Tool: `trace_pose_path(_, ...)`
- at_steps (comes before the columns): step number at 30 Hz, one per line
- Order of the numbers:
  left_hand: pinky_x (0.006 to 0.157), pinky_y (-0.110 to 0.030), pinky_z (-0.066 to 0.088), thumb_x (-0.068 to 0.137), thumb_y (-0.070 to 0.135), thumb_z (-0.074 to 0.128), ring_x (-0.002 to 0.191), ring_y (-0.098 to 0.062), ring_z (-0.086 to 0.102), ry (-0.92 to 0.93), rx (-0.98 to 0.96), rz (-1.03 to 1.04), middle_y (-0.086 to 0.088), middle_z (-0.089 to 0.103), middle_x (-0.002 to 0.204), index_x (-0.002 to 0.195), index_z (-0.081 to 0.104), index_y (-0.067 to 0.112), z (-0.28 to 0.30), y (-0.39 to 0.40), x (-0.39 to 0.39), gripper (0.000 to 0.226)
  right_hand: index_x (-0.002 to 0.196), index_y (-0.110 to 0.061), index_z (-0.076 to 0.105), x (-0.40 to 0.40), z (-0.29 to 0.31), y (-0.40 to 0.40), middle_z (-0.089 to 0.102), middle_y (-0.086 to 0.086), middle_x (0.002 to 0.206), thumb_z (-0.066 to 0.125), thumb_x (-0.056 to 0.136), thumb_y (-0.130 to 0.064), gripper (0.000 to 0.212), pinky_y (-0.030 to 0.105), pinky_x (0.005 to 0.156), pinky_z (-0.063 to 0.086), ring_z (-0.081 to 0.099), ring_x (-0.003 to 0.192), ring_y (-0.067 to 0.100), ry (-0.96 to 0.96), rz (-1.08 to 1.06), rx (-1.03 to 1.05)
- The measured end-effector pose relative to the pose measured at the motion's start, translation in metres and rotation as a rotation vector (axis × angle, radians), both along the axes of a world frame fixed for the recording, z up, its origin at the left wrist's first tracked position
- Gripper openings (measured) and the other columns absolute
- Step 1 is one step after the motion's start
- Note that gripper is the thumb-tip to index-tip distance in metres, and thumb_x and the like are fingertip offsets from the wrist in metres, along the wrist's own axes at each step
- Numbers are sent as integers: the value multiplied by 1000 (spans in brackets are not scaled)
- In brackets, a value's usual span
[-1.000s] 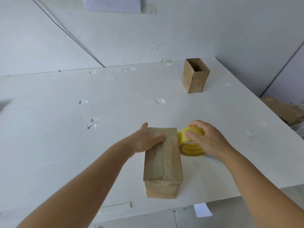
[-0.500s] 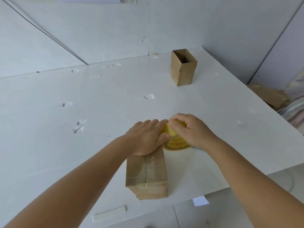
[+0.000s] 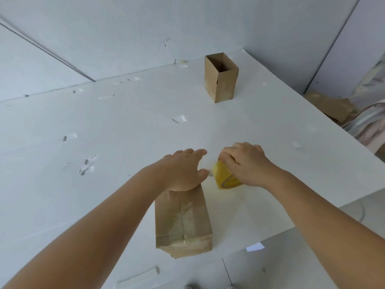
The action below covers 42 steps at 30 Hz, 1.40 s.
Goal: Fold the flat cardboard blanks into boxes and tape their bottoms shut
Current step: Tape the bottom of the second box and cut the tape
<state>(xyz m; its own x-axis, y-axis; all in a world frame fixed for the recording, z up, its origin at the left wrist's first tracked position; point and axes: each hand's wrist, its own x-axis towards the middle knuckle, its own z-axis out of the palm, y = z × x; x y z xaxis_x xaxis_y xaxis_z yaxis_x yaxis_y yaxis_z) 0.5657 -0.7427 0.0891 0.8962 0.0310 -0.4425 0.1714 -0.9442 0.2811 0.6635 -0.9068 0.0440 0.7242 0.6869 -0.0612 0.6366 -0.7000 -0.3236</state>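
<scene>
A box (image 3: 183, 222) lies on its side near the front edge of the white desk (image 3: 125, 126), a taped seam running along its upper face toward the near end. The left hand (image 3: 183, 170) rests on the box's far end with fingers stretched forward, so that end is hidden beneath it. Just right of it, the right hand (image 3: 245, 163) grips a yellow tape roll (image 3: 226, 178), fingers curled over the top; most of the roll is covered and blurred. Whether any tape strip runs from roll to box cannot be made out. A second box (image 3: 220, 78) stands upright, open-topped, well apart at the far side. Brown cardboard (image 3: 327, 105) lies past the desk's right edge, partly cut off.
</scene>
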Motion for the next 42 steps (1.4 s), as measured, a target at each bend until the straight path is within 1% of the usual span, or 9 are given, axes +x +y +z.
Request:
trace_pose_path(6,101,-30,39,96,33,46,123,-15,48,145,-15,-83,5,49,138,144,37,27,17,-19,48,49,97,-22,47,0,5,-4,56,-5,89,23,100,-28,25,37,90,33,48,88,20,41,-14,27)
trace_pose_path(11,65,-19,45,91,24,55,72,-2,64,191,-174,-67,9,70,86,102,61,33,3,-25,57,15,97,-23,52,3,8,-8,59,-5,90,26,100,-26,26,39,92,33,51,88,18,69,-11,69)
trace_pose_path(13,62,-19,43,89,26,57,67,2,65,174,-239,-27,11,72,83,93,60,39,2,-22,55,14,91,-26,51,5,8,-10,58,-7,84,30,100,-27,23,39,93,33,52,84,17,81,-14,108)
trace_pose_path(18,59,-16,44,88,23,59,66,-1,65,165,-385,113,6,74,87,101,68,33,-2,-17,53,19,84,-30,55,9,9,-12,55,-16,73,40,98,-32,20,38,95,31,51,77,12,57,17,203)
trace_pose_path(22,60,-15,46,85,18,66,58,2,62,107,-411,217,5,71,76,96,70,32,-6,-14,55,19,91,-21,66,10,14,-11,63,-15,88,44,97,-32,26,35,92,35,52,87,9,71,-69,383)
trace_pose_path(27,57,-16,45,85,19,68,52,5,60,37,-421,303,8,70,71,97,71,31,-11,-8,50,18,115,-21,60,15,-6,-22,59,-9,117,30,102,-29,33,24,96,38,51,110,7,393,-426,764)
trace_pose_path(30,67,-19,51,84,19,69,57,-1,61,1,-463,378,7,72,73,98,71,30,-13,-3,47,18,125,-16,57,21,-37,-27,57,-2,129,33,101,-25,35,25,100,35,49,120,15,390,-536,626)
trace_pose_path(35,82,-29,51,82,18,73,58,-4,60,-64,-555,453,5,73,74,103,72,25,-17,2,46,23,133,-29,51,15,-84,-34,49,-1,138,51,93,-30,41,33,104,35,43,125,23,192,-246,4)
trace_pose_path(42,85,-30,51,81,17,73,57,-5,61,-93,-589,482,3,73,73,105,71,24,-20,1,45,25,120,-18,59,5,-88,-33,51,5,111,38,99,-23,31,30,78,42,49,102,23,21,-149,-122)
